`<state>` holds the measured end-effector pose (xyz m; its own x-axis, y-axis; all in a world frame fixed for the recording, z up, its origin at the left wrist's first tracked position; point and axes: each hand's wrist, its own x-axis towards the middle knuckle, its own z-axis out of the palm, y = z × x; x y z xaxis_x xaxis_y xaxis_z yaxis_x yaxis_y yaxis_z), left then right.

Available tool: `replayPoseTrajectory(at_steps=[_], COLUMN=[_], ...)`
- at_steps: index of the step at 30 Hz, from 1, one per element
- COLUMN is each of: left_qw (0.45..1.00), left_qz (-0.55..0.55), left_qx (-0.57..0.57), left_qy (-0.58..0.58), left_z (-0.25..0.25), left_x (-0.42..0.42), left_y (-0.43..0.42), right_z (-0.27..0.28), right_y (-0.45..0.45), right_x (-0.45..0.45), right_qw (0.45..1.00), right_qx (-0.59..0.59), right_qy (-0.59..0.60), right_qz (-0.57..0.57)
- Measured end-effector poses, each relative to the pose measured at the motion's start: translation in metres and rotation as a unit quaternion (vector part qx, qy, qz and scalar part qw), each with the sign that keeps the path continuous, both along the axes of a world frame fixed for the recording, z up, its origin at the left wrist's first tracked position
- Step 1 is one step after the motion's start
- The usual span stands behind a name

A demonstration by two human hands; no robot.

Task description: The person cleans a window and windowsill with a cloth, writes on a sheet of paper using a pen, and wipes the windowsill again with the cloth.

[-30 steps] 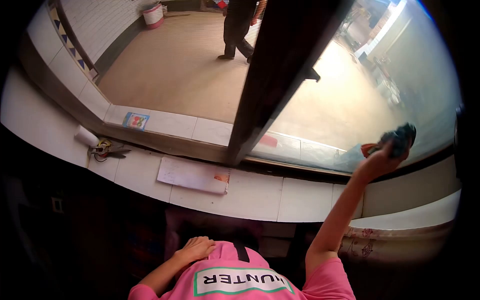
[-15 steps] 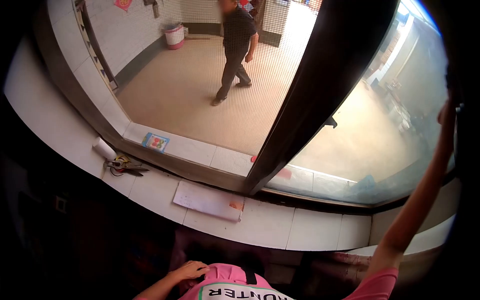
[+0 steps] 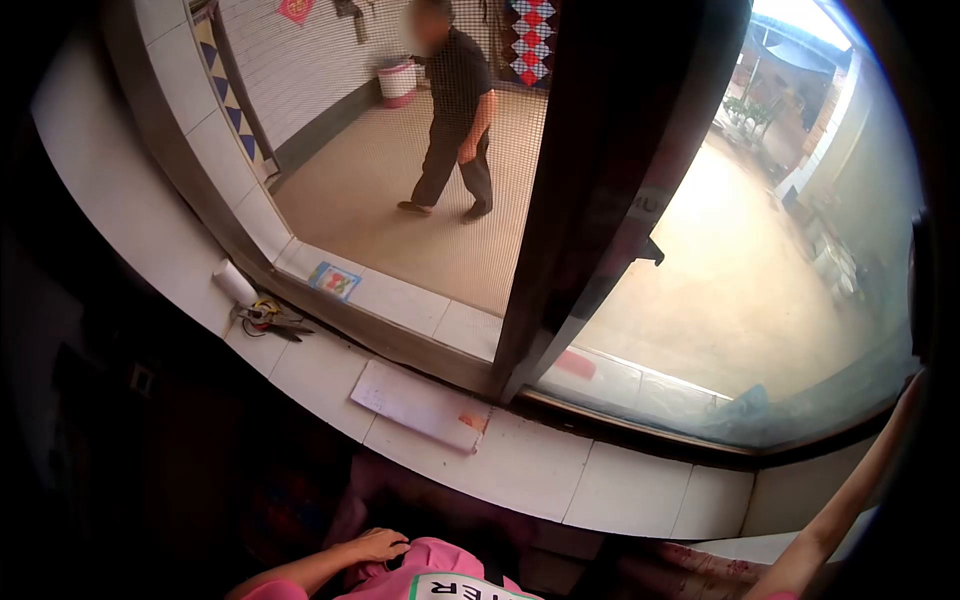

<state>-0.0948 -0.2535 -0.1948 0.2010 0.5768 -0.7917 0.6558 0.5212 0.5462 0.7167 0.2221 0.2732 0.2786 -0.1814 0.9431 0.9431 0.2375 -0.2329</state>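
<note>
My left hand [image 3: 380, 545] lies against the front of my pink shirt [image 3: 435, 556], low in the view, its fingers loosely bent and holding nothing that shows. At the far right my arm stretches up along the window, and my right hand [image 3: 912, 388] reaches the edge of the sliding window's frame. Its fingers are lost in the dark rim of the view. A glass pane [image 3: 700, 310] with a dark frame stands beside a mesh screen [image 3: 400, 230]. Below them, a white paper sheet [image 3: 420, 405] rests on the tiled sill [image 3: 530, 460].
Pliers or scissors [image 3: 275, 320] lie on the sill beside a white roll [image 3: 235, 282]. A blue packet [image 3: 335, 281] lies on the ledge behind the mesh. Outside, a person in dark clothes [image 3: 455, 120] walks near a pink and white bucket [image 3: 397, 82].
My view has turned, shifting the window scene. My right arm has come lower at the right edge. The person outside has taken a step. My left hand stays at the shirt.
</note>
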Motion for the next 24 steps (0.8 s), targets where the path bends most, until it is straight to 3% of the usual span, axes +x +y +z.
replayPoseTrajectory(at_steps=[6,12,18,19,21,24], left_qw=[0.999,0.997,0.982,0.981,0.979,0.981], left_qz=[0.037,0.072,0.137,0.140,0.144,0.175], left_qx=[0.022,0.010,0.127,0.129,0.137,0.025], left_qy=[0.025,0.022,-0.016,-0.024,-0.040,-0.072], left_z=[-0.006,0.002,-0.030,-0.032,-0.038,-0.010], left_x=[0.001,-0.014,-0.026,-0.026,-0.028,-0.030], left_y=[-0.017,-0.023,-0.040,-0.041,-0.036,-0.015], right_z=[-0.091,-0.056,0.076,0.087,0.099,0.081], right_y=[-0.007,0.011,-0.005,-0.016,-0.029,-0.040], right_x=[0.031,-0.067,-0.286,-0.351,-0.428,-0.521], right_qw=[0.970,0.973,0.998,0.986,0.991,0.938], right_qx=[-0.030,0.010,0.056,0.068,0.004,0.054], right_qy=[0.235,0.230,0.003,-0.026,-0.023,-0.333], right_qz=[-0.049,-0.025,0.041,0.151,0.133,0.077])
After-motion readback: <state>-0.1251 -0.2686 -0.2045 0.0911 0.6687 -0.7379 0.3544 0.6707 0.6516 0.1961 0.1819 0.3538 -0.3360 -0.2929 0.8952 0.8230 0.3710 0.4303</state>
